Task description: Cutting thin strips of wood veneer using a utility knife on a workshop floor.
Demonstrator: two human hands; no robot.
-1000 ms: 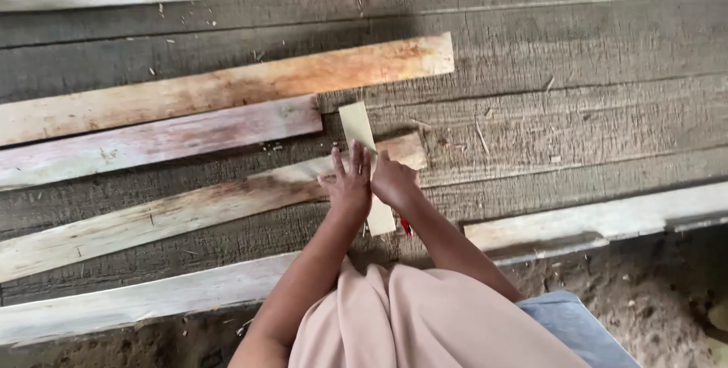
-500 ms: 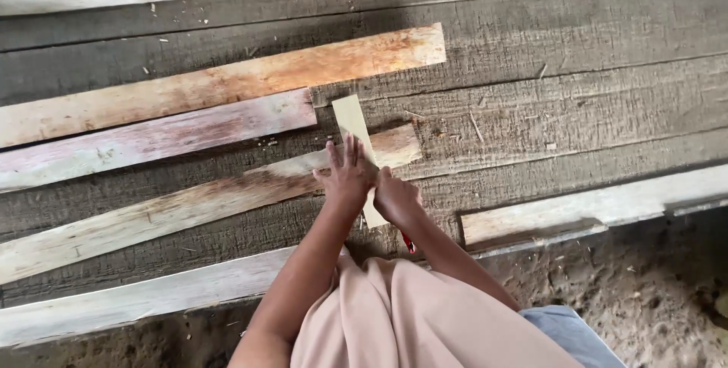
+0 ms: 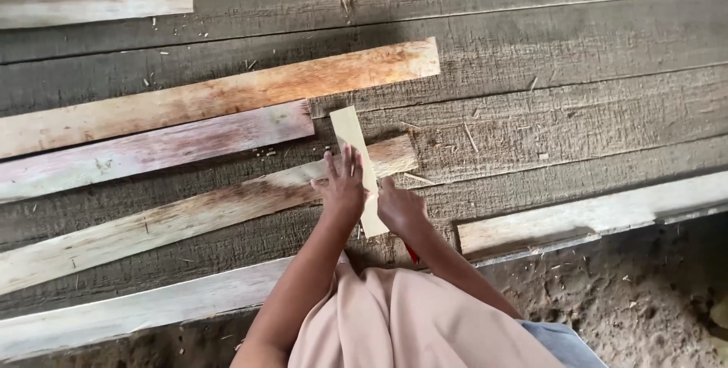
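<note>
Left hand: the left hand (image 3: 343, 184) lies flat, fingers spread, just left of frame centre; it presses down on the pale strip and on the board beneath, gripping nothing.
Right hand: the right hand (image 3: 402, 210) sits just right of the left one, curled against the strip's lower right edge; something red (image 3: 412, 253) shows below the wrist, and I cannot tell whether the hand grips it.
Pale strip: a short, light yellow wooden strip (image 3: 354, 140) runs from centre frame down towards the person, slightly tilted, lying crosswise over the lowest of three boards.
Boards: an orange-brown board (image 3: 227, 95) lies slanted in the upper left half; a pinkish board (image 3: 152, 148) lies just below it; a longer weathered board (image 3: 152, 224) runs under the strip.
Surface: broad grey planks (image 3: 569, 49) fill most of the frame, scattered with small chips.
Pale plank: a whitish plank (image 3: 591, 212) edges the grey planks at lower right.
Ground: sandy soil (image 3: 644, 292) fills the lower right corner.
Clothing: beige cloth (image 3: 394, 322) covers the lower centre.
</note>
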